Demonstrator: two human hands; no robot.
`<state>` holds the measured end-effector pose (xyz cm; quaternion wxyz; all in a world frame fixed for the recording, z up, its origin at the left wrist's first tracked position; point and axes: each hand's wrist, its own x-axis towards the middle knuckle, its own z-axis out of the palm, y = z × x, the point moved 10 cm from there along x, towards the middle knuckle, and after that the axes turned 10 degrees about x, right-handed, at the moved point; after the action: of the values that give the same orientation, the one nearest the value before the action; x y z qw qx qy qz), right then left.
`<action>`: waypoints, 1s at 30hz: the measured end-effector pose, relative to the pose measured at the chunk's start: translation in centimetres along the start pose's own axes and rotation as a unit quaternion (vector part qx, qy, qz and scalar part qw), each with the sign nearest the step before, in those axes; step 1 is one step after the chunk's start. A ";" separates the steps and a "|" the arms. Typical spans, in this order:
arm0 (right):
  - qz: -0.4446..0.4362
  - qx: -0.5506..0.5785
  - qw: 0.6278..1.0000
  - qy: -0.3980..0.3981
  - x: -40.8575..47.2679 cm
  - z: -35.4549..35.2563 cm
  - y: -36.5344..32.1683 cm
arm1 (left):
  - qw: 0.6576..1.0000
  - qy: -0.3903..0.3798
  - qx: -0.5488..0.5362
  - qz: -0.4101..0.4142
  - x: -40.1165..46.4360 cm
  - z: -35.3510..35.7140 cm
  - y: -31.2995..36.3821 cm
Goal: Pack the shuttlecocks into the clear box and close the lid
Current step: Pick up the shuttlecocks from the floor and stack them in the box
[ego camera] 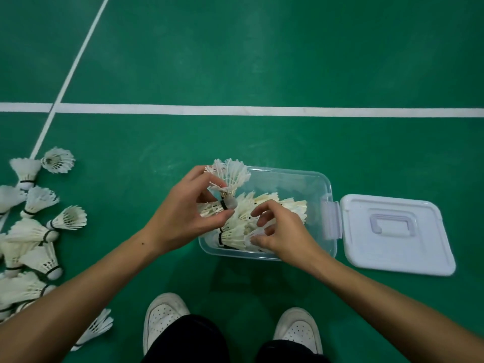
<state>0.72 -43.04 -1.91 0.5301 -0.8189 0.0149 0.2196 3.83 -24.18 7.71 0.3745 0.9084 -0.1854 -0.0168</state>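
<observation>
The clear box (pixel 309 179) sits open on the green floor, with several white shuttlecocks (pixel 277 205) lying inside. My left hand (pixel 187 213) is over the box's left end and pinches a shuttlecock (pixel 231 176) near its cork, feathers pointing away from me. My right hand (pixel 280 231) reaches into the near side of the box, and its curled fingers pinch the feathers of a shuttlecock (pixel 255 235) there. The white lid (pixel 392 231) lies flat on the floor to the right of the box.
A pile of several loose shuttlecocks (pixel 34 231) lies on the floor at the left. White court lines (pixel 262 110) cross beyond the box. My two white shoes (pixel 163 318) stand just below the box.
</observation>
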 end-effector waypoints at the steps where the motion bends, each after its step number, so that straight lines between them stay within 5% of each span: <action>1: 0.015 0.010 1.000 -0.009 0.5 0.3 0.2 | 1.000 -0.002 0.000 0.002 0.0 0.0 0.1; 14: 0.022 0.068 0.994 -0.087 0.0 0.3 -0.7 | 0.997 -0.077 0.029 -0.001 0.6 0.9 0.1; 22: -0.092 0.078 0.992 0.038 -2.5 -7.2 -5.0 | 0.973 -0.162 0.165 0.020 2.5 3.6 1.8; 30: -0.178 -0.050 0.982 0.040 -1.5 -5.3 -6.2 | 0.960 -0.234 0.148 0.042 3.8 6.8 3.4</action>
<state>2.82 -45.24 5.81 0.5179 -0.8420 -0.1215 0.0893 5.11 -32.29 5.52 0.1829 0.9158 -0.3060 -0.1852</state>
